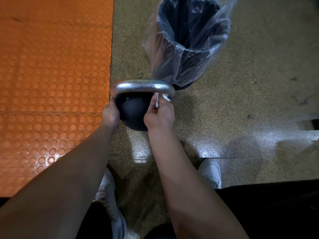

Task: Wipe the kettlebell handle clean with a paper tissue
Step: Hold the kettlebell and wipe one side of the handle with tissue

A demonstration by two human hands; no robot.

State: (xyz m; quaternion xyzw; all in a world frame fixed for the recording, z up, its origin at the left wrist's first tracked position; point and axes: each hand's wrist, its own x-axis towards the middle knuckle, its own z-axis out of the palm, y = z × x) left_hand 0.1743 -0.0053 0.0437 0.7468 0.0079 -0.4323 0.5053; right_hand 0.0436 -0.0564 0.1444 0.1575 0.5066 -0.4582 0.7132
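Observation:
A black kettlebell (133,109) with a shiny silver handle (141,86) stands on the speckled floor. My left hand (111,114) holds the left side of the ball, just below the handle's left end. My right hand (159,114) pinches a small white paper tissue (161,99) and presses it against the inner right bend of the handle. Most of the tissue is hidden behind my fingers.
A black bin with a clear plastic liner (188,40) stands right behind the kettlebell. An orange studded mat (51,83) covers the floor on the left, its edge touching the kettlebell. My white shoes (211,171) are below.

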